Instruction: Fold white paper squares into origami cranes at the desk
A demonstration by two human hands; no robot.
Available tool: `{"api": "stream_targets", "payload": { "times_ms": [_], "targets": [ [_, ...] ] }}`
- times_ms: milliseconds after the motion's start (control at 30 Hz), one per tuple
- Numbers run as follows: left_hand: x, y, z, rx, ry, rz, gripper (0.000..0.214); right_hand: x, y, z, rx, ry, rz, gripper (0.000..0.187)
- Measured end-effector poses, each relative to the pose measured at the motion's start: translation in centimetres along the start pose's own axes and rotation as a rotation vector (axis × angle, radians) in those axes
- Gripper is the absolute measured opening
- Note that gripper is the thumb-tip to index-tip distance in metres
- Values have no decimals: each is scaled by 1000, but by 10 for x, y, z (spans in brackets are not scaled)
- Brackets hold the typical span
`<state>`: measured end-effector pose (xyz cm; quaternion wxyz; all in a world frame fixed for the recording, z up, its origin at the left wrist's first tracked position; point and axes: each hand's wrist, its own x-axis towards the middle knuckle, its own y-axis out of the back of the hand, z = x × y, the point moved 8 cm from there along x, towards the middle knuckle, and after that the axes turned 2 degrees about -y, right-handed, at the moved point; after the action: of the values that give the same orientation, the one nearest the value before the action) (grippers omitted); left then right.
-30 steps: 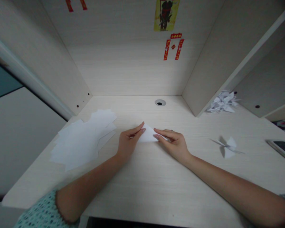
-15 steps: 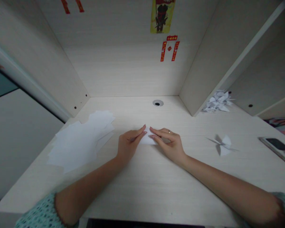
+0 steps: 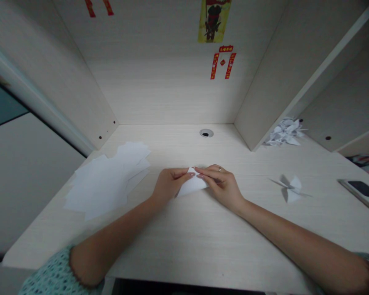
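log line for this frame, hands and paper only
left hand: fingers on folded white paper | right hand: fingers on same paper | nearby: loose white paper sheets; folded paper figure

a folded white paper triangle (image 3: 192, 185) lies between the left hand (image 3: 169, 184) and right hand (image 3: 221, 187) on a pale wooden desk (image 3: 203, 246), loose white paper sheets (image 3: 104, 180) to its left, a folded white paper figure (image 3: 289, 188) to its right, a crumpled white paper heap (image 3: 283, 133) far right, and a black phone (image 3: 361, 189) at the right edge.

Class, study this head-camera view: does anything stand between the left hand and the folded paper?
Nothing visible does: the left hand touches the folded paper directly at its top, as does the right hand. The loose sheets lie off to the left, apart from both.
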<state>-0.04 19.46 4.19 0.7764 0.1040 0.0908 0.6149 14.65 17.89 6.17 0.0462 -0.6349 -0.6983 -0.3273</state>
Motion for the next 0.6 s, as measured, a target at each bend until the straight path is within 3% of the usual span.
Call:
{"api": "stream_targets", "payload": {
  "times_ms": [367, 467, 600],
  "targets": [
    [3, 2, 0, 64, -35, -1, 33, -2, -3, 3, -5, -9, 9, 25],
    [3, 1, -4, 34, 0, -12, 33, -3, -3, 11, 31, -109, 31, 28],
    [3, 2, -11, -89, 47, 21, 35, -3, -3, 25, 219, -335, 75, 44]
  ]
}}
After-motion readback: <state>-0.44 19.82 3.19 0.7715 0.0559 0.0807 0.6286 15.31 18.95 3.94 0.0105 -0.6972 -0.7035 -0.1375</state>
